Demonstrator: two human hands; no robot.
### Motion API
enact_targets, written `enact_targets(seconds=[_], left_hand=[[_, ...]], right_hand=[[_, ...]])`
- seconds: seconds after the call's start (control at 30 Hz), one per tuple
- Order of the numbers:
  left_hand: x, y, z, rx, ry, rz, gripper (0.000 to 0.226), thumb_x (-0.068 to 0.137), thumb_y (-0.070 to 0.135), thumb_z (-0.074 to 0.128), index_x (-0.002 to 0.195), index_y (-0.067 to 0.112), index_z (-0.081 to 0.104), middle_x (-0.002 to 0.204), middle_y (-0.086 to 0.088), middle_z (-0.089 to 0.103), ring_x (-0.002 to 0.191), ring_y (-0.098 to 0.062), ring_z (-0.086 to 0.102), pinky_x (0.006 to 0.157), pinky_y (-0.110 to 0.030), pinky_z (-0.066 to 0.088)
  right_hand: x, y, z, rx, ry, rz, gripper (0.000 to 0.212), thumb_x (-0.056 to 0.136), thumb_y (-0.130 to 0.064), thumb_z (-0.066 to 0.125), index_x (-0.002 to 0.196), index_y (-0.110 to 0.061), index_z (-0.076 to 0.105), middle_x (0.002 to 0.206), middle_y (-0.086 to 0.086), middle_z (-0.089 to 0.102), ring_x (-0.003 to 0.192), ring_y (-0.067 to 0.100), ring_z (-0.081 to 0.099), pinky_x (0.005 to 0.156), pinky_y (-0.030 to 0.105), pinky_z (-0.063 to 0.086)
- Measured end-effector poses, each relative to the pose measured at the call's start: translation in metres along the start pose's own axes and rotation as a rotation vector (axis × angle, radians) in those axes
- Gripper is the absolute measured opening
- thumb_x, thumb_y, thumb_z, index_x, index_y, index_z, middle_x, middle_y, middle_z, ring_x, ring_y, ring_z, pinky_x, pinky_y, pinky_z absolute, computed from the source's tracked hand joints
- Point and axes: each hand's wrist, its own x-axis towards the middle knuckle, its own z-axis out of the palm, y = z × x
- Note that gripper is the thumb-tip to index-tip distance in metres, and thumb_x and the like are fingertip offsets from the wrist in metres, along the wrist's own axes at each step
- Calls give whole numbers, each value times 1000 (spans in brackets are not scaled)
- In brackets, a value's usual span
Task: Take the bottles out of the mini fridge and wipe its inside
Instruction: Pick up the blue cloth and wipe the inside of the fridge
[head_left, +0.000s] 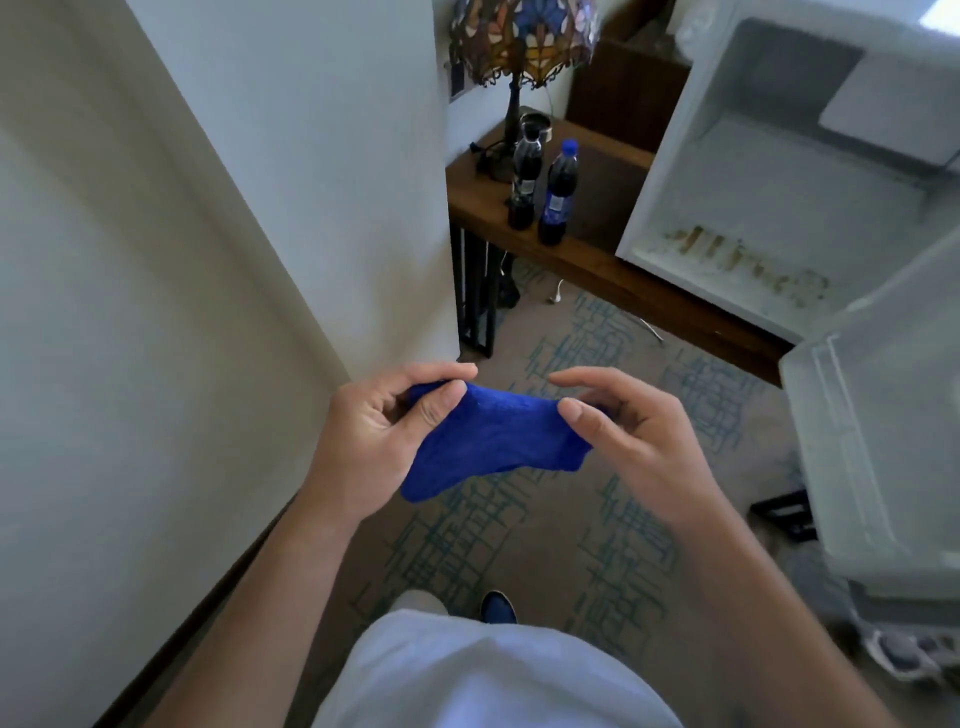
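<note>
Blue cloth (493, 441) between both hands (498, 421)

Fridge door (883, 441) cut off at right edge; bottle labels (555, 203) too small to read.

Soft daylight, wide-angle bending at the edges, slight blur.

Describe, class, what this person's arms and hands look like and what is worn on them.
Both forearms are bare up to the frame's lower edge; no sleeves, gloves, watch or rings show on the left hand or the right hand. A white garment covers the torso below.
</note>
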Motion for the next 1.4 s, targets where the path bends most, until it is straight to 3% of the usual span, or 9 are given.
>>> enact_targets(seconds=[0.1,0.2,0.3,0.4,0.67,0.83,1.0,1.13,1.4], left_hand=[[37,-8,2,6,-107,-35,15,90,27,69,101,29,79,94,12,80,87,-4,73,74,-19,58],[79,-15,3,-49,-216,-38,14,91,26,70,101,30,79,93,9,80,84,-7,73,71,-23,59],[122,-19,3,-93,-347,-4,19,92,24,67,97,38,79,93,13,79,86,-4,73,70,-17,56],[163,-26,1,-90,-496,3,22,96,22,62,100,35,78,99,13,79,96,-4,72,76,-14,54],[239,-34,19,-69,-730,53,22,96,24,57,109,28,75,107,16,78,106,-2,71,82,-13,55],[271,-38,54,-16,-807,62,26,97,33,52,112,32,73,109,20,76,105,-2,69,79,-15,54],[293,-38,102,-57,-866,75,28,94,25,55,117,26,71,112,26,74,113,1,67,85,-13,55],[312,-46,149,-74,-864,71,27,93,19,60,115,25,73,115,18,76,115,-4,69,90,-16,56],[340,-52,235,-68,-852,38,26,90,17,65,113,24,75,109,21,77,111,-2,71,91,-15,56]], right_hand=[[16,5,1,-98,11,46,20,97,-34,68,115,-28,74,105,-12,76,102,13,71,82,26,56],[35,4,6,-186,71,83,23,92,-49,70,113,-40,70,107,-23,73,103,5,69,82,17,53],[56,4,13,-254,170,115,21,93,-37,72,108,-49,63,103,-25,70,99,1,67,79,13,50],[74,3,19,-289,305,127,25,95,-18,73,105,-39,64,99,-20,68,92,2,65,76,9,46],[101,-1,16,-261,515,153,12,96,-15,71,104,-25,69,94,-14,71,87,8,67,75,18,50],[113,10,-9,-205,602,138,18,99,-11,66,114,-21,72,103,-12,75,97,6,71,79,17,54],[129,32,-53,-186,677,164,22,99,-11,66,118,-19,73,109,-13,75,104,6,70,82,21,57],[143,56,-101,-229,704,197,22,99,-15,67,118,-24,73,108,-13,75,104,9,70,84,26,58],[151,86,-178,-266,702,264,23,97,-12,69,114,-27,74,105,-21,73,101,-1,68,84,10,49]])
